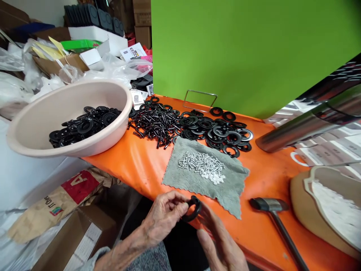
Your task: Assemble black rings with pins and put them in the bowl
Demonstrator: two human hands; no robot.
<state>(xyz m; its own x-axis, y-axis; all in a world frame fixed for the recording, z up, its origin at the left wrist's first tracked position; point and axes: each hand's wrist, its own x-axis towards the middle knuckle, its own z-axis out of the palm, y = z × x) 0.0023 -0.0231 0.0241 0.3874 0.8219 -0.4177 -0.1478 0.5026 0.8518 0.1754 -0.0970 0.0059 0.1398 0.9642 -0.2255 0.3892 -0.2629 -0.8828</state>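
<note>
My left hand (162, 220) pinches a black plastic ring (194, 209) between thumb and fingers, low in the picture at the orange table's front edge. My right hand (218, 242) sits just to the right, its blurred fingers against the ring's far side. Whether they grip it I cannot tell. Beyond the hands lies a grey cloth (225, 188) bearing a heap of small silver screws (201, 166). Past it are a pile of black rings (222, 134) and a pile of black pins (155, 122). More black rings (86, 124) fill a beige plastic basin (70, 141).
A black-headed mallet (269, 205) lies on the orange table (270, 165) to the right, beside a tan container (303, 210) of white material. A wire frame (200, 101) stands against the green wall (248, 49). A metal tube (306, 126) juts in at right; cardboard boxes sit at lower left.
</note>
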